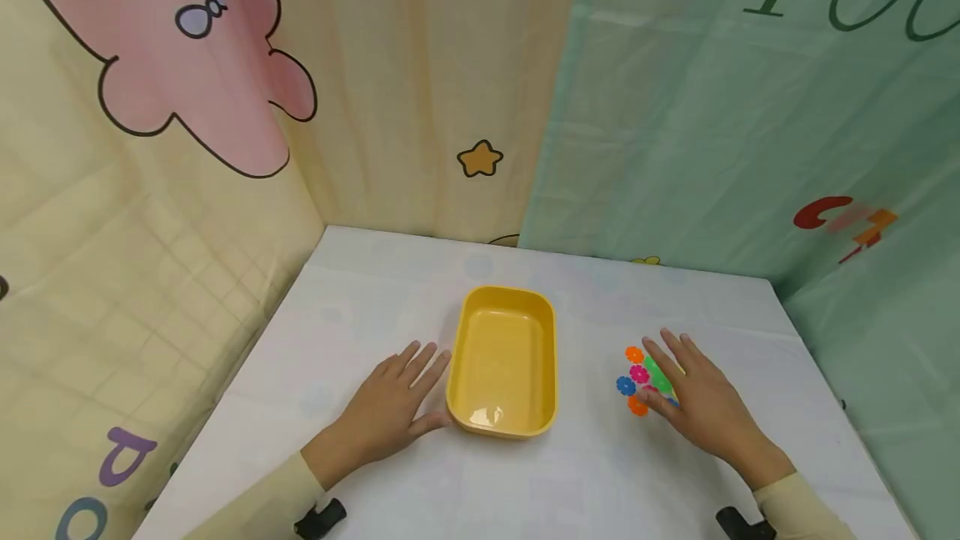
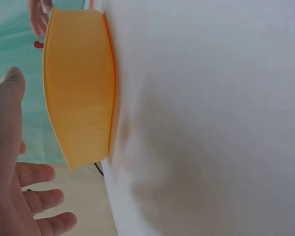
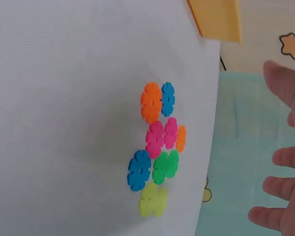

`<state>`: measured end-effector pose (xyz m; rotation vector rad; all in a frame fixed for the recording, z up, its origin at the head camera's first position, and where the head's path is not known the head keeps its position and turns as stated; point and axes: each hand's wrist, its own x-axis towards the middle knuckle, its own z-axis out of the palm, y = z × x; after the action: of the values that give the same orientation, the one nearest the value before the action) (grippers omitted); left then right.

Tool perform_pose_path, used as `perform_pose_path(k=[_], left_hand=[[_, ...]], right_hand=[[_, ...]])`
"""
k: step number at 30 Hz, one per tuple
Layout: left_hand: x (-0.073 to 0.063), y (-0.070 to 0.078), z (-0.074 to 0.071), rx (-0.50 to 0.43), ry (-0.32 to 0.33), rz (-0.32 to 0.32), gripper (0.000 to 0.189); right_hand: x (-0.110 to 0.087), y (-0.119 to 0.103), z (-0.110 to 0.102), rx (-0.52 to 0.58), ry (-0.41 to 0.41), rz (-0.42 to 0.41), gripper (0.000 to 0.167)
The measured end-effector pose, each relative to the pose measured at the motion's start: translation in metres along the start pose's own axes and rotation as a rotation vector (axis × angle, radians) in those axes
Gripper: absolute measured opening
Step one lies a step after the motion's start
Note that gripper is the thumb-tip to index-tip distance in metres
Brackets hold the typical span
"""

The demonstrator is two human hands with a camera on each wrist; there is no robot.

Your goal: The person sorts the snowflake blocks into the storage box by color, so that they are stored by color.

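A yellow rectangular tray [image 1: 504,432] stands on the white table, with nothing inside it. My left hand [image 1: 386,407] is just left of it, fingers spread, fingertips close to its side wall; the left wrist view shows the tray's outer wall [image 2: 81,88] beyond the thumb. On the right, my right hand [image 1: 701,398] hovers with spread fingers over a group of flat flower-shaped plastic pieces, partly hiding them in the head view. The right wrist view shows them lying flat: orange [image 3: 151,102], blue [image 3: 139,170], pink [image 3: 155,139], green [image 3: 161,168] and yellow-green [image 3: 149,199]. Neither hand holds anything.
The white table [image 1: 390,273] ends at printed cloth hangings on the back and sides, one cream [image 1: 405,90] and one green [image 1: 675,123]. Black wrist straps [image 1: 320,518] show at both sleeves. Bare tabletop lies between the tray and the flower pieces.
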<state>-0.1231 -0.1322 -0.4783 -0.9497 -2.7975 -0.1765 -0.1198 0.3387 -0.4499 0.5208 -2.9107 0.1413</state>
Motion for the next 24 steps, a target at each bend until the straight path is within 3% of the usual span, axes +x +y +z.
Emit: perform_pose_path(k=[8,16,24], left_hand=[[-0.027,0.008,0.006,-0.123,-0.053,-0.12,0.076],[-0.049,0.019,0.003,-0.175,-0.05,-0.192,0.056],[-0.058,0.022,0.002,-0.222,-0.044,-0.233,0.053]], right_hand=[[0.019,0.032,0.007,0.18,-0.079,0.264,0.066],[0.017,0.067,0.018,0.221,-0.156,0.351,0.048],[0.014,0.076,0.032,0.251,-0.218,0.389,0.044]])
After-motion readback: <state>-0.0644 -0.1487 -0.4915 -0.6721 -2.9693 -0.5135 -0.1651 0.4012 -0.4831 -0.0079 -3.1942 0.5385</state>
